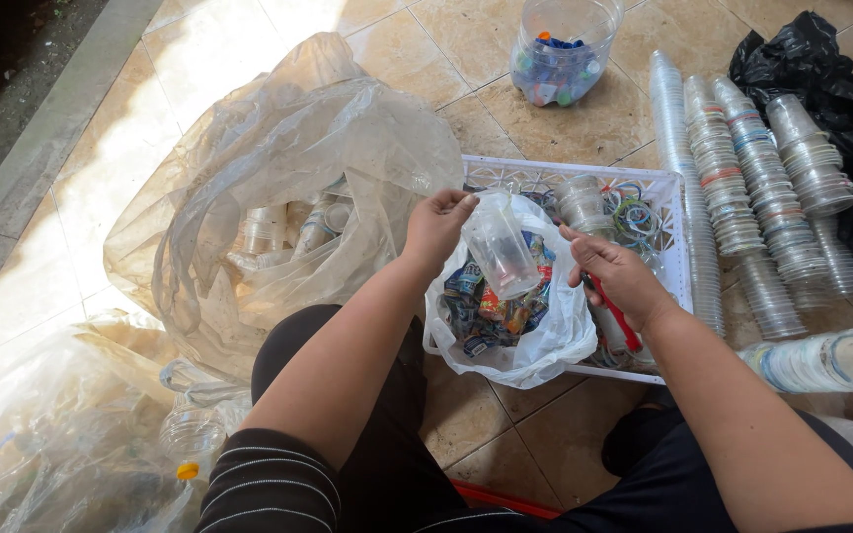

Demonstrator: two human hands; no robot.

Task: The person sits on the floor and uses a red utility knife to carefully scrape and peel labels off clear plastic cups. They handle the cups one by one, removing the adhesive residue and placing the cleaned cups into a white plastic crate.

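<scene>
— Hands first: what are yours doing?

— Your left hand [436, 225] pinches the rim of a clear plastic cup [502, 249], fingers closed on its top edge, so the cup hangs tilted over the small white bag [545, 341]. Your right hand [616, 276] is curled around a red-handled tool [616, 314]; whether it is a knife or a cutter, you cannot tell from here. Its thumb and forefinger reach toward the cup's side.

— And where does the cup sit among the rest?

— You hold it above the white slotted crate [671, 212]. The small white bag lies open in that crate, with colourful scraps of labels in it. Beside the bag, further inside the crate, coloured plastic rings [634, 215] lie in a heap.

— What lies around you?

— On your left, a large clear sack [278, 168] with more cups inside. On your right, long stacks of nested cups [752, 188] lie on the tile floor, just beside the crate. Beyond the crate stands a clear jar [560, 49] of coloured caps, and black bags [841, 89] sit at the far right.
</scene>
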